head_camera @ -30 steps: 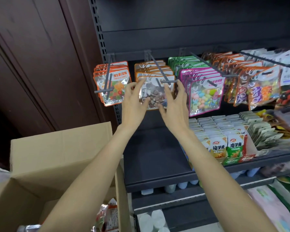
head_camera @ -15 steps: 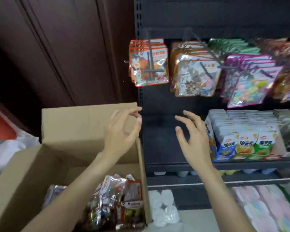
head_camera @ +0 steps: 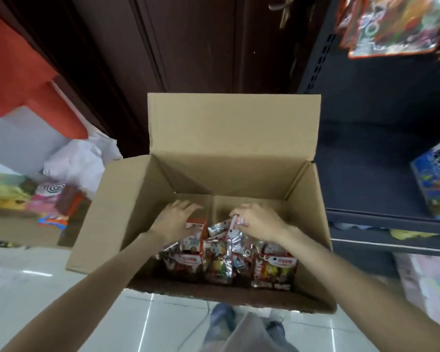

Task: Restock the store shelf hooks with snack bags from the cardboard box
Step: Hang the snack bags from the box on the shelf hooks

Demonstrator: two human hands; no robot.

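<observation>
An open cardboard box (head_camera: 229,138) stands on the floor below me, its flaps up. Several shiny red and silver snack bags (head_camera: 221,262) lie in its near half. My left hand (head_camera: 174,219) reaches inside with fingers spread flat, resting on the top of a red-topped bag (head_camera: 195,226). My right hand (head_camera: 258,221) is also in the box, its fingers curled around the top edge of a silvery bag (head_camera: 224,228). Hanging snack bags (head_camera: 394,29) on the shelf hooks show at the top right.
The dark shelf unit (head_camera: 376,153) stands right of the box, a blue packet (head_camera: 434,184) on its ledge. A dark wooden door (head_camera: 188,41) is behind. Red and white things and colourful packets (head_camera: 48,196) lie at the left. My feet (head_camera: 244,323) are on the white tile floor.
Both hands have left the hung bag on the hooks and dropped into the box. My view has swung down from the shelf to the box.
</observation>
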